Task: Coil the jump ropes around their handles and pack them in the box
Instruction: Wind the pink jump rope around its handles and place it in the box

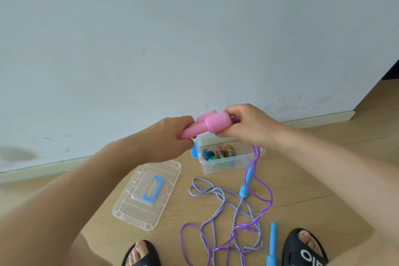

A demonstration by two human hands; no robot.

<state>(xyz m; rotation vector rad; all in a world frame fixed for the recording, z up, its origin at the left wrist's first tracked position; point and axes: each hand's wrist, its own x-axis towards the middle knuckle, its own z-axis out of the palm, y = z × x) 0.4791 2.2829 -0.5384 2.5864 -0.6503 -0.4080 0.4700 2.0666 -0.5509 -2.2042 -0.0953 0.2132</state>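
While you hold the pink handles (207, 124) side by side above the box (232, 165), your left hand (170, 134) is curled round their narrow ends and your right hand (248, 125) pinches the purple rope (257, 179) where it leaves the fat ends. That rope is smooth, glossy plastic, so I judge the first turns could slide off the tapered handles unless you keep tension on it. It hangs down toward 5 o'clock and crosses the braided rope (218, 195) on the floor; pulling it up may drag that twisted blue-and-white cord and one blue handle (246, 183) along, or knot the two. A second blue handle (272, 244) lies at 5 o'clock near your sandal (306, 248). Three wound ropes (220, 152) already sit in the clear, hard-walled box, leaving limited room. Its ribbed transparent lid (149, 196) lies at 7 o'clock, apart from the box.
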